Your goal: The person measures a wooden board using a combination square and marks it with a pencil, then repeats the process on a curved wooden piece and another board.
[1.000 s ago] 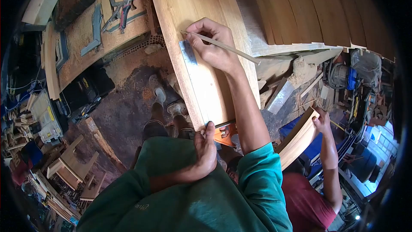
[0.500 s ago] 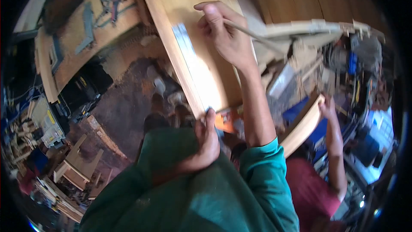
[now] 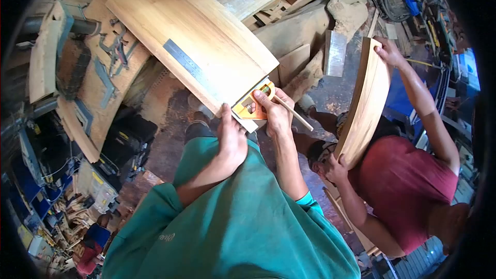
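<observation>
A wide wooden board [image 3: 206,26] extends away from me, with a metal ruler [image 3: 188,63] lying along its left part. My left hand [image 3: 232,137] is at the board's near corner, thumb against the edge; whether it grips anything there is unclear. My right hand [image 3: 276,113] holds the orange head of a square [image 3: 253,107] at the near end of the board. A thin stick, perhaps a pencil [image 3: 293,112], also sits in that hand and points down to the right.
On the right a co-worker in a red shirt [image 3: 403,181] holds a curved wooden piece [image 3: 364,103] upright. Clamps [image 3: 119,49] lie on a wooden surface at the left. A metal plate [image 3: 335,53] is beyond my right hand. Another person [image 3: 89,258] appears at the lower left.
My right hand has come back from over the board to its near end and now holds the orange square. The view has shifted, and the co-worker's wooden piece shows more fully.
</observation>
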Motion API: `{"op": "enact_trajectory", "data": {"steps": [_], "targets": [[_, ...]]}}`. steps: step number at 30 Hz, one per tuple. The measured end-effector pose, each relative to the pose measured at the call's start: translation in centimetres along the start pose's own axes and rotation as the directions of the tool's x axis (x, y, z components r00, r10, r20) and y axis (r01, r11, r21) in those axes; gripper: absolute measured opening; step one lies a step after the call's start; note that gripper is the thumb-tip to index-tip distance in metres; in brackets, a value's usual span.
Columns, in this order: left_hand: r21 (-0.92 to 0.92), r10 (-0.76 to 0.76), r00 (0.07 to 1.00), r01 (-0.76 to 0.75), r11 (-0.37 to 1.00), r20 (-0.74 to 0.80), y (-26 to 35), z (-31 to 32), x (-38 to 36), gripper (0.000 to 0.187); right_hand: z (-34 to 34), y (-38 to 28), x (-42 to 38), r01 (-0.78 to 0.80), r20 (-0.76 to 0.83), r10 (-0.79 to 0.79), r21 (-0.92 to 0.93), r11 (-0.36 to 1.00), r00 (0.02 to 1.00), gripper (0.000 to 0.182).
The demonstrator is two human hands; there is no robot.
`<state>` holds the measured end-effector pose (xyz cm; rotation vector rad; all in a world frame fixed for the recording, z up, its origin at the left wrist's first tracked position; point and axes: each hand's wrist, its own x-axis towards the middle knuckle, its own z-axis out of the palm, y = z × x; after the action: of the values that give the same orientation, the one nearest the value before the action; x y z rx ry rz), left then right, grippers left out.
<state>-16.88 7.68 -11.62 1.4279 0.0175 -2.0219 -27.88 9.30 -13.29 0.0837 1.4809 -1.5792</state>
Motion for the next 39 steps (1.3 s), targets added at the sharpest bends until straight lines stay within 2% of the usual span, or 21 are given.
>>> {"op": "enact_trajectory", "data": {"steps": [1,2,3,4,5,6,7,9,10,11,13,15,17,19,21,25,28,35,37,39], "targets": [[0.177,-0.161,0.987,0.163,0.971,-0.028,1.3,-2.2,-0.4,0.057,0.0,0.0,0.0,0.006,0.007,-0.006,0.007,1.0,1.0,0.016],[0.423,-0.044,0.991,-0.015,0.906,0.13,2.3,-5.9,-0.8,0.058,-0.2,0.2,0.2,0.004,0.02,-0.004,0.003,1.0,1.0,0.016],[0.613,0.024,0.952,-0.216,0.76,0.306,3.7,-8.8,-0.9,0.059,-0.4,0.4,0.4,0.002,0.029,-0.002,0.0,1.0,1.0,0.017],[0.686,0.227,0.806,-0.587,0.43,0.547,6.3,-9.0,-1.0,0.061,-0.4,0.6,0.5,0.027,0.024,-0.026,-0.033,0.999,0.999,0.017],[0.58,0.285,0.556,-0.815,0.002,0.781,8.9,-8.1,-1.1,0.063,-0.5,0.8,0.5,0.048,0.014,-0.047,-0.07,0.996,0.999,0.017],[0.419,0.175,0.382,-0.844,-0.335,0.908,11.2,-5.9,-0.8,0.067,-0.5,0.5,0.4,0.055,0.04,-0.052,-0.091,0.994,0.998,0.016],[0.178,0.005,0.221,-0.773,-0.609,0.975,12.9,-3.7,0.4,0.072,-0.6,0.2,0.3,0.033,0.053,-0.027,-0.115,0.993,0.998,0.017],[0.066,-0.212,0.283,-0.729,-0.681,0.935,15.0,-2.1,3.0,0.08,-0.8,0.5,0.4,0.059,0.022,-0.056,-0.175,0.983,0.998,0.021],[0.035,-0.272,0.305,-0.721,-0.692,0.912,15.6,-2.0,4.1,0.077,-0.6,0.4,0.3,0.054,-0.003,-0.055,-0.198,0.979,0.998,0.024],[0.031,-0.264,0.304,-0.705,-0.708,0.915,16.1,-2.5,5.7,0.077,-0.9,1.1,0.8,0.087,-0.028,-0.098,-0.262,0.961,0.995,0.026],[-0.141,-0.307,0.124,-0.688,-0.711,0.944,16.6,-4.0,8.3,0.067,-0.7,1.0,0.7,0.118,0.006,-0.121,-0.246,0.962,0.993,0.023],[-0.116,-0.244,0.088,-0.693,-0.711,0.966,16.3,-4.1,8.5,0.068,-0.1,-0.1,0.1,0.05,0.041,-0.044,-0.149,0.988,0.998,0.021],[-0.143,-0.225,0.029,-0.691,-0.709,0.974,16.4,-4.1,9.1,0.068,0.3,-0.4,-0.2,0.03,-0.022,-0.034,-0.183,0.983,0.999,0.019],[-0.088,-0.2,0.072,-0.72,-0.689,0.977,16.5,-4.4,8.6,0.066,-0.1,-0.1,0.1,0.045,0.045,-0.039,-0.121,0.992,0.998,0.017],[-0.01,-0.059,0.04,-0.738,-0.675,0.997,16.8,-4.4,8.8,0.063,0.3,-0.4,0.0,0.032,0.042,-0.027,-0.137,0.99,0.999,0.016],[0.012,-0.058,0.072,-0.717,-0.697,0.996,17.0,-4.5,8.9,0.062,0.4,-0.4,-0.1,0.017,0.008,-0.016,-0.148,0.989,1.0,0.016],[-0.011,-0.052,0.037,-0.703,-0.711,0.998,16.9,-4.8,9.4,0.061,0.1,-0.2,0.0,0.029,0.022,-0.026,-0.13,0.991,0.999,0.016],[-0.059,-0.07,-0.009,-0.65,-0.757,0.998,16.7,-4.8,10.1,0.053,-0.3,-0.2,0.1,0.015,-0.043,-0.03,-0.311,0.95,0.999,0.021],[-0.063,-0.077,-0.007,-0.653,-0.755,0.997,16.6,-4.7,9.8,0.052,-0.3,-0.1,0.1,0.018,0.005,-0.018,-0.195,0.981,1.0,0.021],[-0.073,-0.089,-0.007,-0.646,-0.76,0.996,16.6,-4.7,9.8,0.052,0.0,-0.2,0.0,0.033,-0.025,-0.04,-0.209,0.977,0.999,0.022]]}}
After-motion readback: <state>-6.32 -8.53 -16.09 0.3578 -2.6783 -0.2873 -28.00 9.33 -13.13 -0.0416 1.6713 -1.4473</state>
